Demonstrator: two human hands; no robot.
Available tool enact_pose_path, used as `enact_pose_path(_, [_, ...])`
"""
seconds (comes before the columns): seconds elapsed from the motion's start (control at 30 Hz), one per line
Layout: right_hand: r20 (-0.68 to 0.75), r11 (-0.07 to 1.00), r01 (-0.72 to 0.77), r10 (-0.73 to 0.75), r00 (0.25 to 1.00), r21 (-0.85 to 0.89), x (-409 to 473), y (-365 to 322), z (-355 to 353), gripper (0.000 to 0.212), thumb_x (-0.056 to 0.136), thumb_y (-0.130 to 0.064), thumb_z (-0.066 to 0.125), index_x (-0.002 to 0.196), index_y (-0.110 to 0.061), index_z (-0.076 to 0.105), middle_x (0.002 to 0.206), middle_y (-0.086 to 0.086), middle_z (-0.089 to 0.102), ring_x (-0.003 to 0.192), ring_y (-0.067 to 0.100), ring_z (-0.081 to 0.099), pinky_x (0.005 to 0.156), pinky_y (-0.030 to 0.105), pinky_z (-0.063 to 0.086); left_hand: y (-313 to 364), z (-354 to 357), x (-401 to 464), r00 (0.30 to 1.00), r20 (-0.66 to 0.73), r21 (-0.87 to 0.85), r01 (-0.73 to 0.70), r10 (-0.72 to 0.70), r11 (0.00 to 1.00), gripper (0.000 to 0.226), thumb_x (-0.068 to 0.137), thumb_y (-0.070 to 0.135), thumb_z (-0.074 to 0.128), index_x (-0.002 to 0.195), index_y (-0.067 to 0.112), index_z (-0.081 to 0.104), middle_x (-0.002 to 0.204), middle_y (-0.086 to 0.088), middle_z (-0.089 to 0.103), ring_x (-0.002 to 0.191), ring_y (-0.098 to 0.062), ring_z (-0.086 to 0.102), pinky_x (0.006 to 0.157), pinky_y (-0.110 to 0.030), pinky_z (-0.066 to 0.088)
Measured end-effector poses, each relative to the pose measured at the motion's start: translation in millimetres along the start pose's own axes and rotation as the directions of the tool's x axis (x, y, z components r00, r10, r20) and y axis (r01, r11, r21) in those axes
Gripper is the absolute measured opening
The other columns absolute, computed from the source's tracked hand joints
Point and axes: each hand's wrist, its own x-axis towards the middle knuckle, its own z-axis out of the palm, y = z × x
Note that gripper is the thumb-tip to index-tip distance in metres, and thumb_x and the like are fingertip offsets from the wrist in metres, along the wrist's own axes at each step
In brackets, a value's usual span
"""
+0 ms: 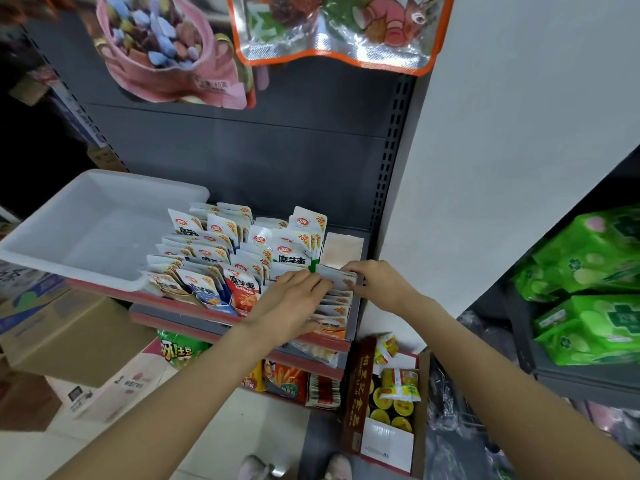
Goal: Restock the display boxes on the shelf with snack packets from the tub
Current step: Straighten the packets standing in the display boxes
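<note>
A white plastic tub (69,237) sits on the left of the shelf, and I see no packets inside it. Rows of white snack packets (214,265) stand upright in display boxes beside it. At the shelf's right end is an orange display box (337,327) with a row of packets. My left hand (291,299) lies over that row, fingers fairly straight, pressing the packets. My right hand (377,282) pinches the top edge of the rearmost packets (334,273) in the same box.
A red-edged shelf lip (194,308) runs along the front. Below are orange and green snack bags (284,379) and an open carton of yellow cans (391,403) on the floor. Green packs (588,289) fill a rack at right. Large bags (332,26) hang overhead. Cardboard boxes (62,334) stand at left.
</note>
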Motion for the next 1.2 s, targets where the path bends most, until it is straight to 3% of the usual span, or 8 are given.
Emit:
enact_pose_path(0.17, [-0.061, 0.996, -0.049, 0.044, 0.997, -0.075, 4, -1, -1, 0.017, 0.094, -0.012, 0.051, 0.094, -0.009, 0.068, 0.076, 0.008, 0.060, 0.072, 0.022, 0.051, 0.063, 0.031, 0.040, 12, -6, 17, 0.994, 0.005, 0.057, 0.106, -0.106, 0.993, 0.041, 0.095, 0.016, 0.046, 0.134, 0.011, 0.036, 0.131, -0.006, 0.048, 0.124, -0.022, 0.039, 0.097, -0.029, 0.026])
enact_pose_path(0.37, [-0.211, 0.997, -0.048, 0.033, 0.977, -0.065, -2, 10, 4, 0.025, 0.094, -0.016, 0.052, 0.114, -0.021, 0.067, 0.103, 0.004, 0.070, 0.094, 0.026, 0.061, 0.077, 0.032, 0.046, 15, 2, 19, 0.985, -0.078, 0.067, 0.156, -0.151, 0.985, 0.033, 0.084, 0.008, 0.058, 0.116, 0.010, 0.052, 0.112, -0.005, 0.062, 0.105, -0.023, 0.054, 0.082, -0.031, 0.036])
enact_pose_path(0.47, [-0.148, 0.996, -0.090, 0.093, 0.985, 0.027, 4, 17, 6, 0.039, 0.087, -0.014, 0.064, 0.125, -0.016, 0.059, 0.141, 0.007, 0.045, 0.129, 0.025, 0.039, 0.104, 0.030, 0.032, 12, 1, 24, 0.981, -0.061, 0.060, 0.190, -0.187, 0.980, 0.034, 0.092, 0.012, 0.049, 0.125, 0.012, 0.041, 0.126, -0.005, 0.051, 0.118, -0.023, 0.044, 0.091, -0.033, 0.031])
enact_pose_path(0.6, [-0.139, 0.980, -0.100, 0.125, 0.982, 0.171, 11, 20, 3, 0.073, 0.079, -0.014, 0.074, 0.142, -0.016, 0.036, 0.156, 0.009, 0.012, 0.143, 0.024, 0.012, 0.114, 0.029, 0.018, 12, -1, 26, 0.981, -0.085, 0.078, 0.178, -0.172, 0.981, 0.051, 0.088, 0.014, 0.054, 0.135, 0.014, 0.034, 0.134, -0.005, 0.041, 0.124, -0.023, 0.037, 0.098, -0.034, 0.031])
enact_pose_path(0.67, [-0.086, 0.946, -0.137, 0.169, 0.982, 0.295, 15, 21, 1, 0.092, 0.077, -0.011, 0.075, 0.149, -0.014, 0.018, 0.156, 0.009, 0.013, 0.144, 0.022, 0.013, 0.114, 0.028, 0.019, 14, -1, 25, 0.974, -0.132, 0.073, 0.196, -0.186, 0.978, 0.072, 0.081, 0.016, 0.064, 0.143, 0.015, 0.028, 0.140, -0.009, 0.035, 0.129, -0.026, 0.035, 0.105, -0.036, 0.031])
enact_pose_path(0.8, [0.001, 0.891, -0.218, 0.237, 0.971, 0.399, 26, 28, -3, 0.101, 0.073, 0.000, 0.075, 0.150, -0.009, 0.011, 0.147, 0.012, 0.029, 0.138, 0.024, 0.030, 0.113, 0.034, 0.029, 13, 8, 39, 0.988, -0.080, 0.142, 0.141, -0.131, 0.980, 0.094, 0.085, 0.019, 0.063, 0.150, 0.009, -0.004, 0.156, -0.013, 0.002, 0.145, -0.028, 0.004, 0.117, -0.036, 0.000])
enact_pose_path(1.07, [0.070, 0.788, -0.251, 0.258, 0.964, 0.561, 28, 30, -2, 0.088, 0.075, 0.019, 0.061, 0.146, -0.009, 0.018, 0.145, 0.010, 0.035, 0.134, 0.024, 0.037, 0.096, 0.029, 0.042, 9, 14, 60, 0.996, 0.006, 0.210, 0.087, -0.090, 0.974, 0.097, 0.071, 0.032, 0.074, 0.143, 0.005, 0.015, 0.131, -0.013, 0.037, 0.123, -0.029, 0.037, 0.111, -0.040, 0.026])
enact_pose_path(1.2, [0.080, 0.798, -0.240, 0.236, 0.968, 0.553, 29, 32, -3, 0.087, 0.076, 0.017, 0.061, 0.146, -0.011, 0.018, 0.146, 0.009, 0.033, 0.135, 0.024, 0.035, 0.098, 0.032, 0.043, 6, 20, 63, 0.996, -0.037, 0.252, 0.091, -0.084, 0.963, 0.090, 0.064, 0.039, 0.076, 0.130, 0.006, 0.025, 0.116, -0.010, 0.049, 0.108, -0.027, 0.048, 0.100, -0.040, 0.038])
